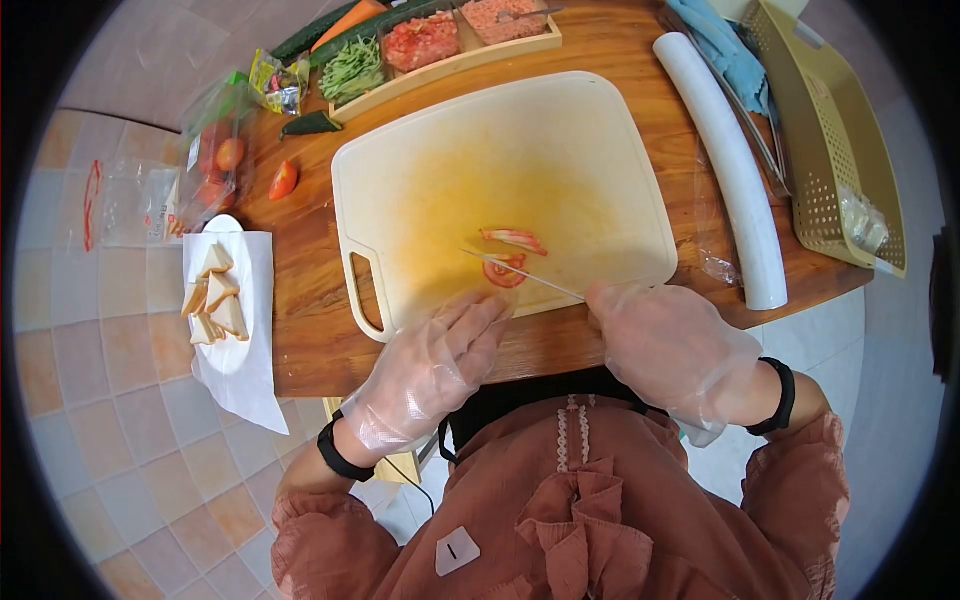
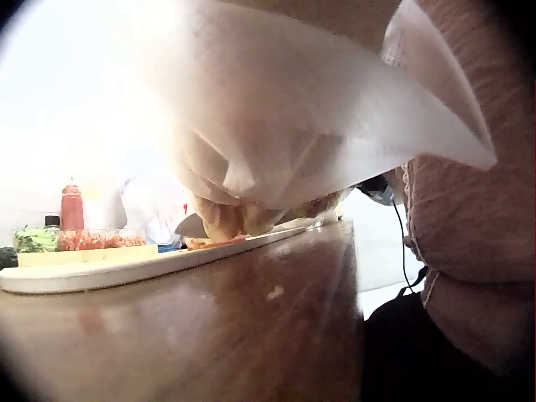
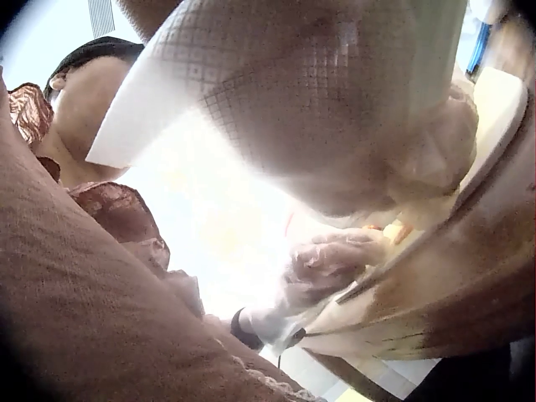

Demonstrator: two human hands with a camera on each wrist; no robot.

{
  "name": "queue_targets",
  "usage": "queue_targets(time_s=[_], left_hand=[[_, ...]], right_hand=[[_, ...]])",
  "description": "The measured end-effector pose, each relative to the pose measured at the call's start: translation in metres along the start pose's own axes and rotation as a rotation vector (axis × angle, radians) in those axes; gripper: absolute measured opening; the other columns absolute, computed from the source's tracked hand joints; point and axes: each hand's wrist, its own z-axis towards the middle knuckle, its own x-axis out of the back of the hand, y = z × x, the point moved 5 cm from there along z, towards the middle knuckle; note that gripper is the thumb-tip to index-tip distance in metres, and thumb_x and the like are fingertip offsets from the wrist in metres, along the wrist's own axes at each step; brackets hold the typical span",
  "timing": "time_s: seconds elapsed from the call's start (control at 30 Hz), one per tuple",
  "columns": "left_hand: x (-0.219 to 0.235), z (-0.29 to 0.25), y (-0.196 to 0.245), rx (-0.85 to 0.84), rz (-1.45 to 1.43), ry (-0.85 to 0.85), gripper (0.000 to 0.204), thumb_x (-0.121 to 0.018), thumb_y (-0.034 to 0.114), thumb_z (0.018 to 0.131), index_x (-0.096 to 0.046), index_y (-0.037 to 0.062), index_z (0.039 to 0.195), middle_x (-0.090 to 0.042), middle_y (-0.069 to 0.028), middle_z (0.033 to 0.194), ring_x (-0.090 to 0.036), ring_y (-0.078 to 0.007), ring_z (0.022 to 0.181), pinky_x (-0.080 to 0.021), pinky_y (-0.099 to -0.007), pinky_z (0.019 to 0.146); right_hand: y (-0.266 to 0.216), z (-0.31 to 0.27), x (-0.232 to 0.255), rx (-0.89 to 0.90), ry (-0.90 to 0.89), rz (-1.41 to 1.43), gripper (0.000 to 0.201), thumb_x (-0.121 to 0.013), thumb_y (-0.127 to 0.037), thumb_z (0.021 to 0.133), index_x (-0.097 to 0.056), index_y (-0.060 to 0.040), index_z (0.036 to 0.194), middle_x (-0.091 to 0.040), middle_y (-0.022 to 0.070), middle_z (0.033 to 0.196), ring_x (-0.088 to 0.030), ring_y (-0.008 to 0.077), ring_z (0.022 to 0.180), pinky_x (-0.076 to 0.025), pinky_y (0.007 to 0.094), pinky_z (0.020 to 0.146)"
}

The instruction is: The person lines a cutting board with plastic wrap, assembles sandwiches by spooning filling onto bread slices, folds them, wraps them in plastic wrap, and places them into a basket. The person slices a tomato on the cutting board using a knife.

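A cream cutting board (image 1: 590, 130) with a yellow-orange stain lies on the wooden table. Near its front edge, my right hand (image 1: 675, 340), in a clear plastic glove, grips a knife (image 1: 545, 284) whose thin blade points left across a piece of tomato (image 1: 503, 272). My gloved left hand (image 1: 430, 370) has its fingertips at that tomato piece, just in front of the blade. From the right wrist view, the left fingers (image 3: 335, 255) look bent against the tomato. Cut tomato strips (image 1: 515, 239) lie behind the knife.
A wooden tray (image 1: 545, 42) at the back holds shredded cucumber and chopped red fillings. Bagged tomatoes (image 1: 230, 155), a tomato wedge (image 1: 284, 180) and a plate of sandwich pieces (image 1: 238, 360) are on the left. On the right stand a white roll (image 1: 725, 170) and a beige basket (image 1: 815, 130).
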Motion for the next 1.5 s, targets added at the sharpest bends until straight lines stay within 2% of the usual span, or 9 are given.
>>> queue_targets(time_s=[0.2, 0.33, 0.4, 0.67, 0.73, 0.83, 0.93, 1.13, 1.5], left_hand=[[0.000, 0.010, -0.006, 0.007, 0.008, 0.047, 0.044, -0.066, -0.004, 0.074, -0.066, -0.0059, 0.118, -0.062, -0.0157, 0.127, -0.062, -0.0350, 0.116, -0.055, -0.0426, 0.093], [-0.001, 0.014, -0.011, -0.038, 0.050, -0.004, 0.039, -0.067, 0.000, 0.078, -0.065, -0.0068, 0.116, -0.063, -0.0157, 0.125, -0.063, -0.0331, 0.116, -0.058, -0.0390, 0.087], [-0.002, 0.013, -0.009, -0.024, 0.065, 0.002, 0.038, -0.066, -0.001, 0.078, -0.065, -0.0072, 0.116, -0.064, -0.0154, 0.125, -0.063, -0.0329, 0.115, -0.058, -0.0387, 0.086], [0.002, 0.012, -0.006, -0.016, 0.091, 0.004, 0.036, -0.065, -0.001, 0.081, -0.064, -0.0080, 0.116, -0.064, -0.0141, 0.125, -0.065, -0.0308, 0.111, -0.060, -0.0370, 0.082], [-0.003, 0.009, -0.008, 0.035, 0.050, -0.059, 0.045, -0.065, -0.002, 0.077, -0.064, -0.0063, 0.122, -0.060, -0.0165, 0.130, -0.060, -0.0336, 0.122, -0.053, -0.0399, 0.098], [-0.002, 0.013, -0.006, 0.001, 0.104, 0.002, 0.036, -0.064, -0.001, 0.082, -0.064, -0.0082, 0.116, -0.064, -0.0139, 0.128, -0.065, -0.0296, 0.113, -0.060, -0.0357, 0.084], [-0.004, 0.011, -0.006, -0.008, 0.119, 0.020, 0.036, -0.064, 0.000, 0.082, -0.064, -0.0084, 0.117, -0.063, -0.0152, 0.129, -0.064, -0.0307, 0.116, -0.060, -0.0367, 0.086], [-0.005, 0.005, -0.006, 0.022, 0.030, 0.015, 0.046, -0.065, -0.003, 0.079, -0.063, -0.0042, 0.124, -0.060, -0.0151, 0.131, -0.059, -0.0339, 0.124, -0.052, -0.0409, 0.101], [0.001, -0.004, -0.002, 0.020, 0.008, -0.068, 0.042, -0.066, -0.002, 0.078, -0.065, -0.0047, 0.119, -0.061, -0.0152, 0.128, -0.060, -0.0344, 0.120, -0.053, -0.0427, 0.097]], right_hand=[[-0.002, 0.002, -0.001, -0.021, -0.059, -0.055, 0.022, -0.063, 0.002, 0.077, -0.055, 0.0045, 0.098, -0.065, 0.0192, 0.071, -0.070, 0.0383, 0.072, -0.056, 0.0447, 0.063], [0.002, 0.003, -0.003, -0.076, -0.098, -0.016, 0.014, -0.059, -0.004, 0.085, -0.055, 0.0013, 0.097, -0.066, 0.0206, 0.077, -0.068, 0.0395, 0.076, -0.054, 0.0486, 0.067], [-0.002, 0.002, -0.003, 0.181, 0.027, 0.006, 0.016, -0.058, -0.003, 0.086, -0.056, 0.0016, 0.102, -0.068, 0.0207, 0.086, -0.069, 0.0385, 0.081, -0.054, 0.0483, 0.068], [0.000, 0.009, 0.000, -0.057, -0.053, 0.107, 0.025, -0.058, -0.004, 0.087, -0.057, -0.0013, 0.112, -0.068, 0.0189, 0.092, -0.068, 0.0390, 0.086, -0.054, 0.0485, 0.072], [0.004, 0.005, 0.001, -0.150, -0.153, 0.123, 0.027, -0.058, -0.005, 0.087, -0.057, -0.0021, 0.114, -0.068, 0.0190, 0.093, -0.067, 0.0393, 0.086, -0.054, 0.0487, 0.073], [0.010, 0.001, -0.006, -0.174, -0.207, 0.073, 0.026, -0.058, -0.006, 0.088, -0.055, -0.0014, 0.113, -0.068, 0.0193, 0.090, -0.067, 0.0403, 0.086, -0.053, 0.0493, 0.075], [0.005, 0.002, -0.006, -0.033, -0.079, 0.070, 0.023, -0.060, 0.003, 0.079, -0.054, 0.0068, 0.100, -0.066, 0.0210, 0.077, -0.068, 0.0400, 0.077, -0.055, 0.0454, 0.066], [0.004, -0.001, -0.005, -0.158, -0.166, 0.050, 0.018, -0.058, -0.009, 0.089, -0.052, -0.0001, 0.104, -0.067, 0.0194, 0.080, -0.068, 0.0389, 0.078, -0.053, 0.0485, 0.070], [-0.003, -0.001, -0.008, 0.019, -0.006, -0.026, 0.017, -0.060, 0.001, 0.083, -0.055, 0.0047, 0.099, -0.067, 0.0198, 0.075, -0.071, 0.0367, 0.075, -0.057, 0.0435, 0.064]])
